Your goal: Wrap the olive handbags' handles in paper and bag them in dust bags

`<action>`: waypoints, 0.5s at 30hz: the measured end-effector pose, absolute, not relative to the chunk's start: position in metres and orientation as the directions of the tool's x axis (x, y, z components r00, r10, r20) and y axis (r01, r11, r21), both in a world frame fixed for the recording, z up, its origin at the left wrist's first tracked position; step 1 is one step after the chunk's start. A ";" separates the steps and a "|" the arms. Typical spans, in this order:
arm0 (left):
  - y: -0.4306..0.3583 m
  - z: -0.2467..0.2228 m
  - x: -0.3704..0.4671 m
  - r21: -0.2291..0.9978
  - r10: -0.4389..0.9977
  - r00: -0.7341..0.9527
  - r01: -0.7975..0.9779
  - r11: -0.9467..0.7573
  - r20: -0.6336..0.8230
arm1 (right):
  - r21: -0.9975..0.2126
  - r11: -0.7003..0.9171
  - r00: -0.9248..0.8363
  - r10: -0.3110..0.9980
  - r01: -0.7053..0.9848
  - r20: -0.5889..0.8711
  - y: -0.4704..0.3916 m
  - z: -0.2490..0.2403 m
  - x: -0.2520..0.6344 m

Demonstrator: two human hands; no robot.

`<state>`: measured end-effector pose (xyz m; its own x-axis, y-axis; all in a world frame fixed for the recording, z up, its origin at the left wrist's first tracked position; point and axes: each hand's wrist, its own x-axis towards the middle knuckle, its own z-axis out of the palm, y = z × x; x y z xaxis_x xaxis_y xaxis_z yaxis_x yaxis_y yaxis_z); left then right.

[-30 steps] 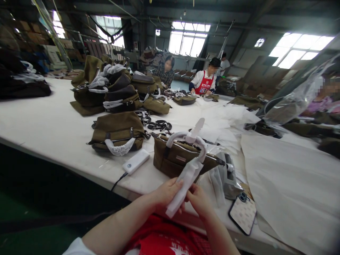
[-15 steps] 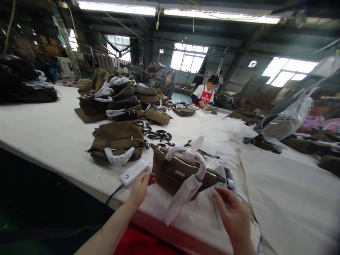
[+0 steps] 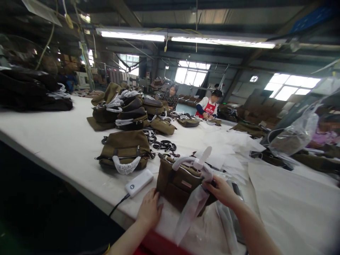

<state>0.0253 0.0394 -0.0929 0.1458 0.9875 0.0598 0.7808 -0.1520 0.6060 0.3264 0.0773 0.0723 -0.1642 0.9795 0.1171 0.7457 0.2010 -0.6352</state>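
Observation:
An olive-green handbag (image 3: 174, 187) stands on the table edge in front of me, its handle (image 3: 186, 161) wrapped in white covering. A loose strip of thin white wrapping (image 3: 192, 209) hangs from the handle's right end down the bag's front. My right hand (image 3: 221, 189) grips the bag at its upper right, where the handle joins it; its fingertips are partly hidden. Low at the bag's left corner, my left hand (image 3: 150, 209) rests on the table, thumb apart from the fingers, holding nothing.
A white power bank (image 3: 139, 182) with a black cable lies left of the bag. Behind it are another olive bag (image 3: 126, 147), black coiled straps (image 3: 164, 144) and a bag pile (image 3: 130, 109). White sheets (image 3: 239, 141) spread to the right. A co-worker in a red apron (image 3: 208, 106) stands across.
My right hand has moved up and left from beside the bag onto its upper right, closing there. My left hand has come down to the table by the bag's corner. The view has shifted.

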 end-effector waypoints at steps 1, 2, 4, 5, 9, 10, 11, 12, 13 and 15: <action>0.041 -0.093 0.026 0.640 0.991 0.092 0.756 -0.135 0.099 | -0.651 0.191 -0.160 0.981 0.735 0.107 0.077 0.071 0.323; 0.044 -0.092 0.027 0.676 0.987 0.028 0.725 -0.131 0.160 | -0.665 0.186 -0.158 0.982 0.723 0.103 0.075 0.072 0.319; 0.050 -0.087 0.032 0.734 0.951 -0.075 0.655 -0.179 0.299 | -0.683 0.194 -0.159 0.981 0.704 0.115 0.071 0.075 0.311; 0.054 -0.082 0.034 0.756 0.936 -0.090 0.618 -0.216 0.341 | -0.686 0.208 -0.165 0.978 0.697 0.129 0.068 0.079 0.308; 0.071 -0.064 0.043 0.847 0.964 -0.060 0.495 -0.196 0.259 | -0.634 0.297 -0.202 0.954 0.714 0.220 0.048 0.094 0.317; 0.074 -0.062 0.044 0.854 0.969 -0.069 0.491 -0.174 0.237 | -0.606 0.303 -0.187 0.951 0.736 0.248 0.042 0.096 0.327; 0.078 -0.060 0.044 0.852 0.969 -0.084 0.498 -0.161 0.232 | -0.580 0.274 -0.138 0.953 0.767 0.268 0.035 0.097 0.340; 0.080 -0.059 0.044 0.843 0.966 -0.097 0.515 -0.156 0.238 | -0.559 0.208 -0.052 0.958 0.803 0.282 0.028 0.096 0.357; 0.082 -0.058 0.045 0.831 0.964 -0.102 0.534 -0.157 0.247 | -0.545 0.112 0.062 0.955 0.831 0.290 0.020 0.093 0.377; 0.083 -0.057 0.046 0.809 0.961 -0.097 0.566 -0.160 0.258 | -0.534 -0.124 0.317 0.905 0.836 0.285 0.003 0.084 0.424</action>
<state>0.0465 0.0825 -0.0571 -0.0967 0.9612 0.2582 0.5657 -0.1603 0.8089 0.4239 0.0029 0.0844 0.3167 0.9048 0.2846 0.8360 -0.1245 -0.5344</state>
